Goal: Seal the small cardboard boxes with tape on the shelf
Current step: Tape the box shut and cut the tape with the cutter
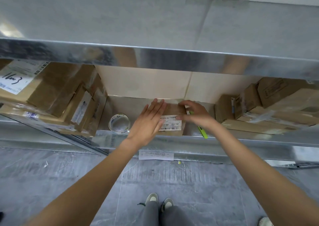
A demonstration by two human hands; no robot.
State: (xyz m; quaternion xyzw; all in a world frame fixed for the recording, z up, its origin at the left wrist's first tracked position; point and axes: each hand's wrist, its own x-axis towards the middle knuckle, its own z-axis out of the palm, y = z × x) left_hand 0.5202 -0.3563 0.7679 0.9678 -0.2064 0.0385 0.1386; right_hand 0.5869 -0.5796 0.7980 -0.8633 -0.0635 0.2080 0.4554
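Shelving of bright metal (224,139) is filling the view, its lower level carrying everything the person is working with. Stacks of larger cardboard boxes are crowding both ends of the shelf: one pile (51,94) toward the left end, with a white label and handwriting on top, and another pile (269,108) toward the right end, some of it wrapped in clear film. Between them, near the front edge at the middle, the small cardboard box (174,122) is sitting with a barcode label (170,125) facing up, probably pulled forward so that both arms can reach it easily.

The left hand (150,120) is lying flat across the left part of the box top, fingers straight and together, gripping nothing; it is likely pressing tape or a flap down and steadying the box. The right hand (193,112) is arching over the right side, fingers curved with their tips touching the top near the label, seemingly smoothing or holding an edge rather than clutching it. Whether tape is already lying across the seam cannot be made out.

A roll of clear tape (119,122) is lying just left of the box by the front edge, within easy reach. A yellow-green cutter or marker (203,132) is lying at the front edge just right of the box, partly hidden by the right wrist.
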